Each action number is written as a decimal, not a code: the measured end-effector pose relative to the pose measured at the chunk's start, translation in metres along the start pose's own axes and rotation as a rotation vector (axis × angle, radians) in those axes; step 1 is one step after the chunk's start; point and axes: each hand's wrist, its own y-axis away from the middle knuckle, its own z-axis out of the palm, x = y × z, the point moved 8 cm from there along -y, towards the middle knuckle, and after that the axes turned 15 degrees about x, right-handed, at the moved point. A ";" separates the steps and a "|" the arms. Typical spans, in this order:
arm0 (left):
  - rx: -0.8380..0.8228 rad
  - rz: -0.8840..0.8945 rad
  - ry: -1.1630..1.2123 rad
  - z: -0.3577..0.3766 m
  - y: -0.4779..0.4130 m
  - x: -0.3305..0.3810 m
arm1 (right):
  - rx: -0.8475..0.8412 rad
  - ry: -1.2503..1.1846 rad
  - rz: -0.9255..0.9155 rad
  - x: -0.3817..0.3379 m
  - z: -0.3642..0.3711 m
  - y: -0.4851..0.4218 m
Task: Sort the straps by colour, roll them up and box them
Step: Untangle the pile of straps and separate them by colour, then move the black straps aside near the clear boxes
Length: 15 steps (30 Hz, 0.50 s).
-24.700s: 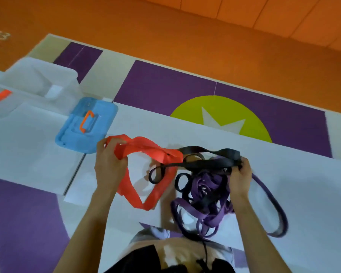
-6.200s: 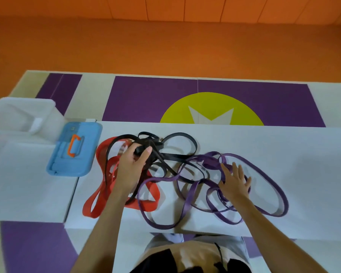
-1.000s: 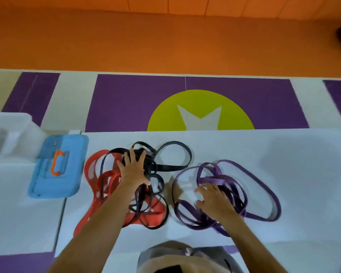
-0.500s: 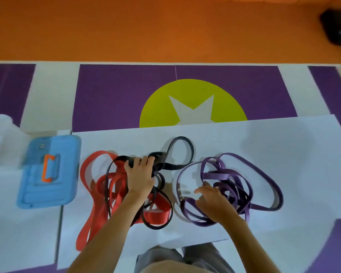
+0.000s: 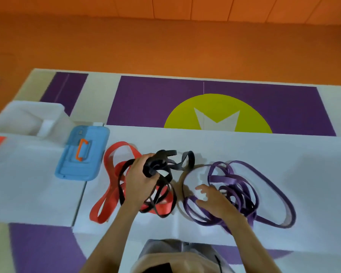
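Bunching black straps point(image 5: 158, 166) tighter now in curled left hand point(image 5: 141, 179), lifting off red strap point(image 5: 109, 160); pinning purple straps point(image 5: 244, 187) with splayed right hand point(image 5: 215, 201); sorting nearly done.

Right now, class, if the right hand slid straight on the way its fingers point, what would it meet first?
Most likely the left loop of the purple straps, just ahead of the right hand; past that, the black straps. Its height over the table is unclear.
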 end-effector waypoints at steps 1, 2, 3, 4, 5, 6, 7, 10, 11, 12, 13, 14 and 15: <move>0.020 -0.024 0.030 -0.009 0.002 0.003 | 0.009 -0.008 -0.017 -0.003 -0.002 0.000; 0.042 -0.043 0.060 -0.019 0.004 0.006 | 0.024 -0.016 -0.037 -0.008 -0.005 -0.001; 0.059 -0.063 0.093 -0.029 0.008 0.009 | 0.044 -0.029 -0.057 -0.013 -0.008 -0.002; 0.073 -0.086 0.121 -0.038 0.012 0.013 | 0.066 -0.047 -0.077 -0.019 -0.011 -0.003; 0.085 -0.109 0.147 -0.047 0.015 0.017 | 0.086 -0.068 -0.098 -0.025 -0.014 -0.004; 0.098 -0.128 0.173 -0.055 0.018 0.020 | 0.101 -0.090 -0.116 -0.030 -0.016 -0.005; 0.111 -0.145 0.204 -0.062 0.021 0.023 | 0.110 -0.113 -0.128 -0.035 -0.017 -0.005; 0.149 -0.174 0.289 -0.079 0.031 0.032 | 0.135 -0.159 -0.180 -0.047 -0.016 -0.006; 0.158 -0.178 0.308 -0.082 0.034 0.035 | 0.141 -0.177 -0.200 -0.051 -0.015 -0.005; 0.165 -0.181 0.328 -0.086 0.038 0.038 | 0.150 -0.196 -0.223 -0.055 -0.014 -0.003; 0.175 -0.186 0.349 -0.089 0.041 0.040 | 0.163 -0.215 -0.250 -0.061 -0.013 0.000; 0.189 -0.196 0.375 -0.092 0.045 0.041 | 0.180 -0.235 -0.279 -0.067 -0.012 0.003; 0.205 -0.215 0.403 -0.095 0.048 0.040 | 0.198 -0.259 -0.303 -0.075 -0.013 0.008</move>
